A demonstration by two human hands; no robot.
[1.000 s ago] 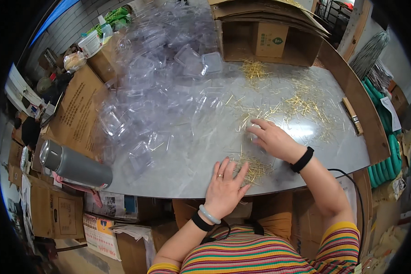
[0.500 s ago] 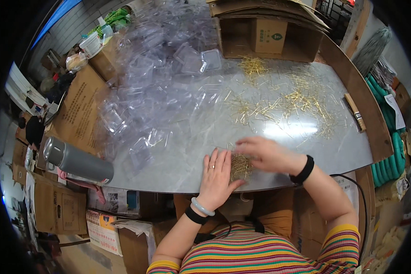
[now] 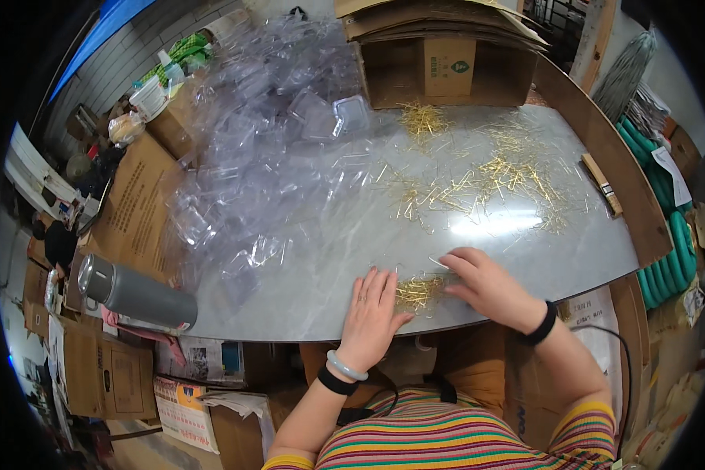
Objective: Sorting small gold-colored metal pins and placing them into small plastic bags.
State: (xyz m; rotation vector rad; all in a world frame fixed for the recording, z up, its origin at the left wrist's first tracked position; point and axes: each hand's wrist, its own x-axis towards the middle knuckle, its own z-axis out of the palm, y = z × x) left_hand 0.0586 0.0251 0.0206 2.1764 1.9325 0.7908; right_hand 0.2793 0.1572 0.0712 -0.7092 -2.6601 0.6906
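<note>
Along the near edge of the grey marbled tabletop point(image 3: 313, 301), a small heap of thin gold-coloured wire pins point(image 3: 417, 292) was flanked by the left hand point(image 3: 370, 317) and the right hand point(image 3: 489, 290). The left hand was laid palm down, its fingers straightened and held close together, and the heap's left side was bordered by them; nothing was seen to be gripped there. The right hand was held at the heap's right side, fingers loosely bent; a thin pale sliver point(image 3: 437, 262) was seen by its fingertips, but whether it was pinched could not be told.

Half a second earlier, the right hand had been held over the heap; it had since been shifted rightward, and the top was left uncovered. The left fingers, spread a second earlier, had been drawn together. By these changes the heap was bounded on both sides, while loose pins point(image 3: 517, 176) were left scattered farther out and a separate cluster point(image 3: 423, 120) was left before an open cardboard box point(image 3: 380, 82). Farther left, clear plastic containers point(image 3: 266, 117) were piled.
</note>
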